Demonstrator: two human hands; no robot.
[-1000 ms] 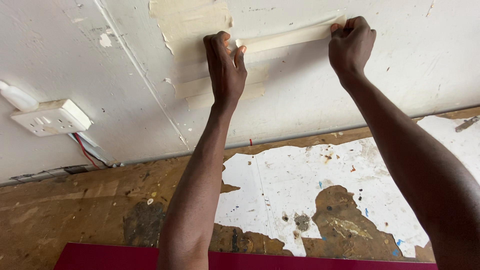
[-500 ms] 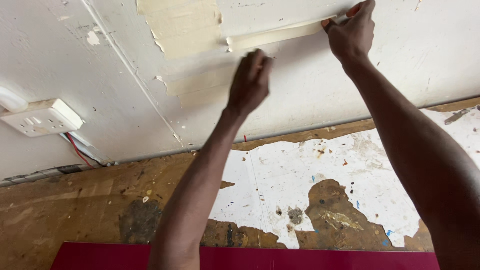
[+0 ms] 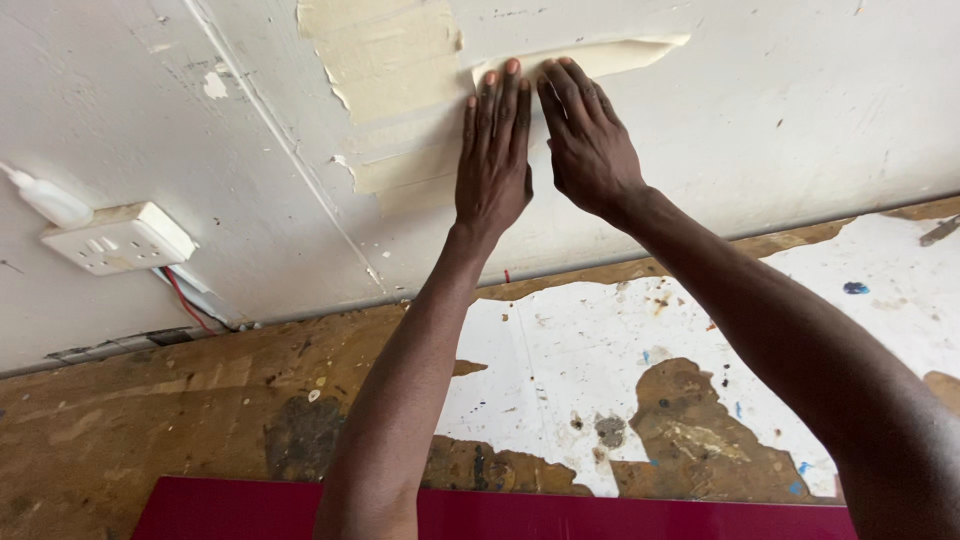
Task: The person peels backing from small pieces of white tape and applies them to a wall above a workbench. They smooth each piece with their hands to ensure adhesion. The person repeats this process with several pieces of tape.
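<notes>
While the dark red panel (image 3: 500, 515) lies nearest to the camera along the bottom edge, the two bare arms rise over it and over the worn floor (image 3: 150, 420) with its white paint patches, and they reach the white wall (image 3: 800, 110) where the work is. On the wall the left hand (image 3: 493, 160) lies flat, fingers straight and close together, and it presses on the lower layers of the beige tape (image 3: 400, 70). The right hand (image 3: 588, 140) lies just beside it, also flat and spread, with its fingertips touching the under edge of the newest tape strip (image 3: 620, 55) — neither hand closes around anything, so the grip is open and only the palms and fingers push. As I judge it, the work is well along: several strips already sit one under another in a patch to the left, and they look stuck down. The newest strip seems fixed at its left part under the fingers, but its right end looks a little lifted and wavy, so smoothing toward that end is what remains. This strip runs above and to the right of both hands, not between them. Farther left on the wall a white double socket (image 3: 118, 238) hangs loose — a red wire shows under it.
</notes>
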